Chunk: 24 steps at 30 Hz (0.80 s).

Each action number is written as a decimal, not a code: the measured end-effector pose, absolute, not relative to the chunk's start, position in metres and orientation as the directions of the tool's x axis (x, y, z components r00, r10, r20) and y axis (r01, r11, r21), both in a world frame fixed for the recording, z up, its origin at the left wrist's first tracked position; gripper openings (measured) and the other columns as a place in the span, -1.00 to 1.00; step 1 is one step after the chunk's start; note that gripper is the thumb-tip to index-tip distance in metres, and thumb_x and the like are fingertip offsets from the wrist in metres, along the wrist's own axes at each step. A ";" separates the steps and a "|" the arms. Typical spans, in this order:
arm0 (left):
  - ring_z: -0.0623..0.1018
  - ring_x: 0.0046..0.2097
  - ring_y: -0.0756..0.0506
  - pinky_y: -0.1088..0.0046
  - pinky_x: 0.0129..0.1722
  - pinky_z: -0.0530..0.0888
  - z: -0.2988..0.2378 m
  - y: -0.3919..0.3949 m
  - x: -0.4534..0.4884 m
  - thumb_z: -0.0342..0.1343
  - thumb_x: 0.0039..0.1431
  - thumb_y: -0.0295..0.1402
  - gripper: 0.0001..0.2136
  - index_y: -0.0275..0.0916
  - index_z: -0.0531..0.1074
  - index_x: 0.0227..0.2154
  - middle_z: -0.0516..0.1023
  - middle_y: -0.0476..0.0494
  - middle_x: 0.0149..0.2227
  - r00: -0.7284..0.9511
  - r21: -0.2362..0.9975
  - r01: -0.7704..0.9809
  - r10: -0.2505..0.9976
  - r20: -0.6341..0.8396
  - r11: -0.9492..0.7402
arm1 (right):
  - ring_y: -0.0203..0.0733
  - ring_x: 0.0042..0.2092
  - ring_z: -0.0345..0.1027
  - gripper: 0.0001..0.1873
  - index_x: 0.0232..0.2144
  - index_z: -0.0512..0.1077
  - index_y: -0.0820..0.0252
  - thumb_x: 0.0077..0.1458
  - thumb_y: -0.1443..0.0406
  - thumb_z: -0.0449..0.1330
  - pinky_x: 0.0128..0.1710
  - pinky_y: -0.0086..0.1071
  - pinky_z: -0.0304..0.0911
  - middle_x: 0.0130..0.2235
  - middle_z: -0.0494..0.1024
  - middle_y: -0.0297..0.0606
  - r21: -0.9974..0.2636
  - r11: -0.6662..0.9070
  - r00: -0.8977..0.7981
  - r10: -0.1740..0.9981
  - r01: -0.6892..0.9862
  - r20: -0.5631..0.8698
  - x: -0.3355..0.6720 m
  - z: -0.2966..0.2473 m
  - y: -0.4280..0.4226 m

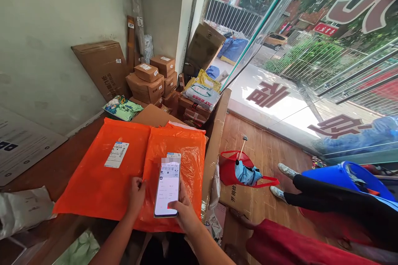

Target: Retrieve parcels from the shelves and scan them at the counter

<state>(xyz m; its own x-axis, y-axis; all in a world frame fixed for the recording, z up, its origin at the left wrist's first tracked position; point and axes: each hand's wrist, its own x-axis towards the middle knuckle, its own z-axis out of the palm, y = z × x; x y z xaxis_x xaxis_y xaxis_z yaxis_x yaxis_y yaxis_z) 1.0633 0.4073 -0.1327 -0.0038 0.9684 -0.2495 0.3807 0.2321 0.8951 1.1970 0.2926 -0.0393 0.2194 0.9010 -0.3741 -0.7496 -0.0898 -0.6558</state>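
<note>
My right hand (185,210) holds a smartphone (166,198) above the right orange mailing bag (191,174), thumb on the lower screen. A barcode label shows on the lit screen, and the top of the phone overlaps the bag's white shipping label (175,157). My left hand (137,194) has its fingers closed at the left edge of that bag, where it overlaps the left orange mailing bag (96,182). That second bag lies flat and carries a white barcode label (116,155).
Cardboard boxes (146,87) and filled plastic sacks (202,95) are piled ahead by the wall and glass door. A green packet (122,107) lies behind the orange bags. On the right are a red tote bag (224,169), a blue bin (329,176) and another person's legs (326,201).
</note>
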 end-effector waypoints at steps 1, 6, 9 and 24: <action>0.53 -0.27 -0.22 0.24 -0.25 0.47 -0.131 0.409 1.065 -0.03 -0.11 0.02 -0.68 -0.11 0.18 -0.41 0.46 -0.12 -0.40 -0.011 0.895 0.374 0.966 -0.258 0.243 | -0.09 0.02 0.41 -0.07 0.11 0.14 0.03 -0.40 0.44 0.28 -0.05 -0.28 0.30 0.06 0.52 -0.33 -0.668 -0.084 0.216 0.910 -0.739 -0.353 1.197 -0.036 0.290; 0.54 -0.27 -0.23 0.30 -0.29 0.46 -0.117 0.415 1.070 0.05 -0.13 0.02 -0.66 -0.16 0.32 -0.42 0.52 -0.13 -0.40 0.077 0.886 0.393 0.952 -0.297 0.245 | -0.05 0.13 0.33 0.01 0.21 -0.02 0.06 -0.36 0.45 0.20 0.10 -0.20 0.23 0.21 0.37 -0.22 -0.703 -0.126 0.169 0.927 -0.700 -0.335 1.200 -0.017 0.280; 0.52 -0.36 -0.22 0.29 -0.37 0.43 -0.115 0.414 1.073 0.04 -0.12 0.05 -0.66 -0.14 0.28 -0.51 0.48 -0.10 -0.48 0.081 0.874 0.423 0.951 -0.299 0.238 | -0.04 0.19 0.27 0.06 0.24 -0.08 0.07 -0.34 0.44 0.21 0.15 -0.18 0.18 0.22 0.37 -0.19 -0.716 -0.144 0.174 0.920 -0.684 -0.351 1.206 -0.003 0.268; 0.57 -0.09 -0.31 0.18 -0.14 0.51 -0.125 0.410 1.066 -0.08 0.03 0.04 -0.54 -0.23 0.46 -0.25 0.61 -0.32 -0.16 0.026 0.898 0.389 0.971 -0.236 0.207 | 0.00 -0.03 0.45 -0.11 0.14 0.29 -0.12 -0.33 0.44 0.26 -0.19 -0.23 0.40 0.07 0.52 -0.29 -0.642 -0.019 0.439 0.715 -0.767 -0.545 1.245 0.002 0.189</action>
